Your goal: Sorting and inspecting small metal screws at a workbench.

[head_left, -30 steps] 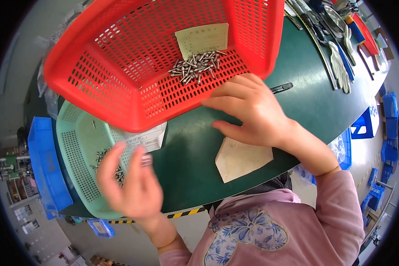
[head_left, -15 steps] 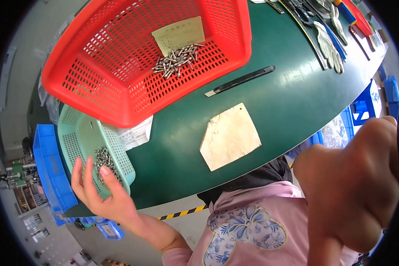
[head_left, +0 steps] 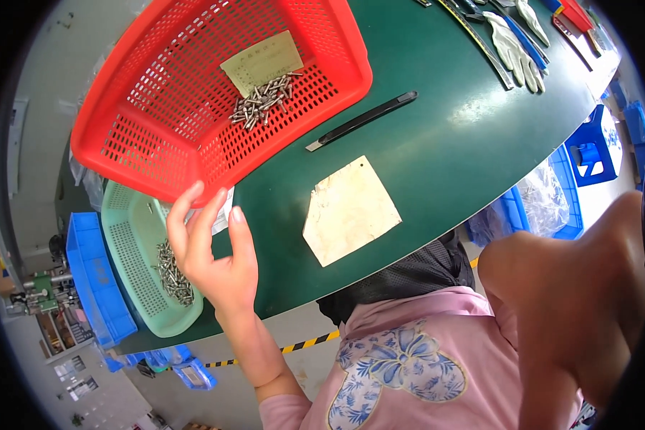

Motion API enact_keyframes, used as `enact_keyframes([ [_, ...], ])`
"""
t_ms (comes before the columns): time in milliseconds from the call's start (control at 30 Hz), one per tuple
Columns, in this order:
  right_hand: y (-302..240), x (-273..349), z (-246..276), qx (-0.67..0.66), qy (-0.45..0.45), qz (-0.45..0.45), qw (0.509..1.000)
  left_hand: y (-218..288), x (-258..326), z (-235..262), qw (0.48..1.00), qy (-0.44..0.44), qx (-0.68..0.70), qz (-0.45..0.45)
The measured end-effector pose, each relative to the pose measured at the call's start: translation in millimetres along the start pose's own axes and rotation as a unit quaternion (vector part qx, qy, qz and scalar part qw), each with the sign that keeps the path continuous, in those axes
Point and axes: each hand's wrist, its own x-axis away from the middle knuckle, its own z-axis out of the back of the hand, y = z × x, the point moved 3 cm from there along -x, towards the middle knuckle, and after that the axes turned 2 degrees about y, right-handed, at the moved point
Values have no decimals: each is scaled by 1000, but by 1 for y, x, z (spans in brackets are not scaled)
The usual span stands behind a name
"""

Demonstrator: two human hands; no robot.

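Observation:
My left hand point(head_left: 218, 254) is raised beside the pale green basket point(head_left: 132, 276), its fingers apart and nothing in them. Small metal fasteners point(head_left: 172, 276) lie heaped in that basket. Behind it, the large red perforated basket point(head_left: 168, 147) holds a pile of longer metal pins point(head_left: 261, 102) and a yellowish paper slip point(head_left: 261, 63). My right hand point(head_left: 566, 287) looms close at the right edge, away from the table things; its fingers are hidden. Between the hands lie a cream-coloured flat board point(head_left: 352, 213) with a cut corner and a black utility knife point(head_left: 362, 120), its blade tip showing.
The green table point(head_left: 437, 172) curves toward the right. White gloves point(head_left: 512, 54) and assorted tools lie at its far right. A blue bin point(head_left: 100, 279) stands left of the green basket; another blue bin point(head_left: 570, 190) with plastic bags stands beyond the table's right edge. Printed paper point(head_left: 224, 211) sits partly under the red basket.
My left hand has moved right and up, from over the green basket to beside it. The view has shifted, so the table things appear farther left. My right hand stays near the right edge.

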Motion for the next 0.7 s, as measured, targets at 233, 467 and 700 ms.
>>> enact_keyframes([
  [233, 17, -49, -11, -19, -50, 11, 998, -9, -34, -41, 998, 3, 60, -4],
  [467, 91, -115, 126, 879, -301, 25, 369, -27, -14, -64, 999, 5, 20, -48],
  [700, 110, -142, 141, 881, -391, -40, 265, -32, -11, -59, 999, 12, 28, -15],
])
